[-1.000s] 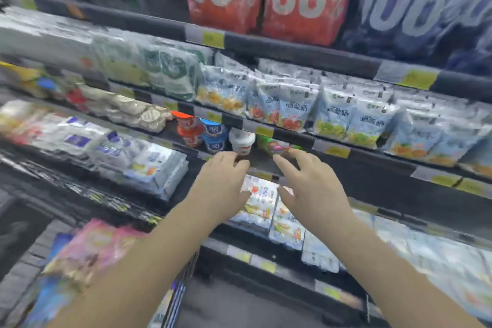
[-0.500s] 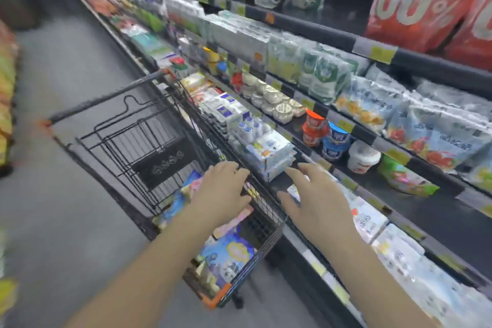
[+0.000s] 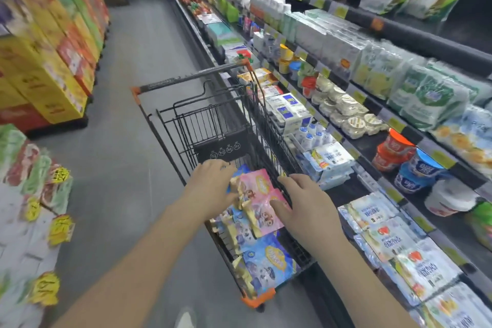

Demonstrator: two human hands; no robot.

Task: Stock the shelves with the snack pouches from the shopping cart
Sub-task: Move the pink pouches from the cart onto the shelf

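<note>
Risk: pink pouch [image 3: 257, 194] lies loose and slick atop the pile, so a lopsided lift could slip it or drag its neighbours. Left hand [image 3: 213, 185] at its 9 o'clock and right hand [image 3: 306, 205] at 3 are both spread over it, nothing pinched. Shopping cart [image 3: 213, 125] holds pink and blue pouches [image 3: 269, 261] at its 6 o'clock end; shelves [image 3: 346, 189] are at 3 o'clock.

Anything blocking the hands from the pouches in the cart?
Nothing visible. The left hand and right hand are right over the top pink pouch; the cart's wire side runs beside the right hand, not between.
</note>
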